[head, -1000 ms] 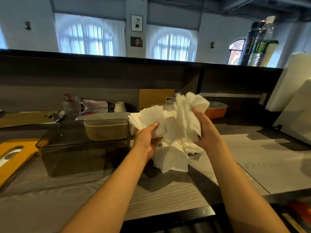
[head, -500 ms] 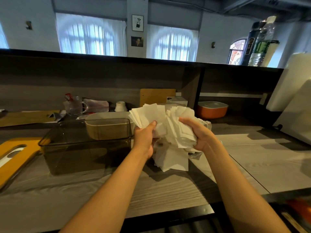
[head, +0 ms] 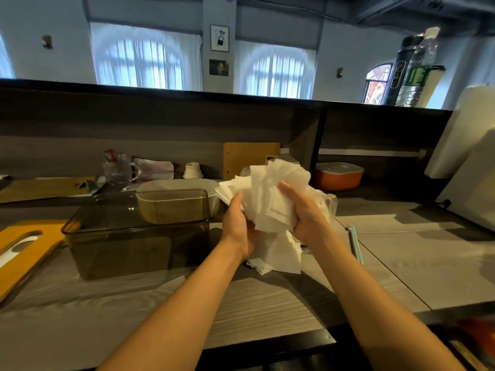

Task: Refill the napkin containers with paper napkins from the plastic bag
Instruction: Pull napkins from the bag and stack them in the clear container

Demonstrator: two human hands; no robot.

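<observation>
A loose bundle of white paper napkins point(head: 270, 199) is held above the counter between both hands. My left hand point(head: 237, 226) grips its left side from below. My right hand point(head: 308, 218) grips its right side, fingers curled over the top. More napkins point(head: 281, 255) lie on the counter beneath, partly on a clear plastic bag point(head: 328, 204) behind my right hand. A smoky transparent napkin container point(head: 134, 236) stands open to the left, and nothing shows inside it. Its yellow slotted lid point(head: 24, 247) lies at the far left.
A beige container with a grey lid point(head: 176, 202) sits behind the smoky one. An orange box point(head: 338, 175) stands at the back right under the shelf. A pale green clip stick point(head: 355, 242) lies right of the hands. A glass mug point(head: 117, 170) and clutter are back left.
My right hand came down from its raised position and pressed its napkins together with those in my left hand, forming one bundle. The bundle now sits lower and tighter.
</observation>
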